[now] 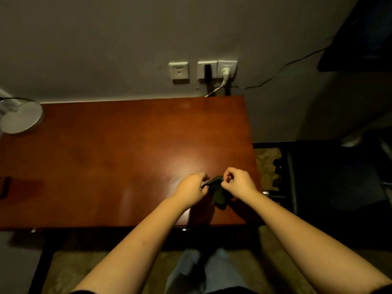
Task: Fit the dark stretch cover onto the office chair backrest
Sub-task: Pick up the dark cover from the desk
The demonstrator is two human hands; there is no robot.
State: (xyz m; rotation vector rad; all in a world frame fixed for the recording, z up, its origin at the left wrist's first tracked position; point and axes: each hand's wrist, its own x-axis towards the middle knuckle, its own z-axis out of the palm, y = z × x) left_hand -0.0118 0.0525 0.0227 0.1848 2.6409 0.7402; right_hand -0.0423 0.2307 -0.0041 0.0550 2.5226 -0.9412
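Observation:
A small bunched piece of dark stretch cover (218,193) hangs between my two hands just above the right part of a reddish-brown wooden desk (118,158). My left hand (192,187) pinches its left edge. My right hand (240,183) pinches its upper right edge, fingers curled. The dark office chair (331,177) stands to the right of the desk, dimly lit; its backrest is hard to make out.
A white round lamp base (21,118) sits at the desk's far left corner. Wall sockets (203,70) with plugs and cables are on the wall behind. A dark flat object (5,186) lies at the desk's left edge. My legs show below the desk front.

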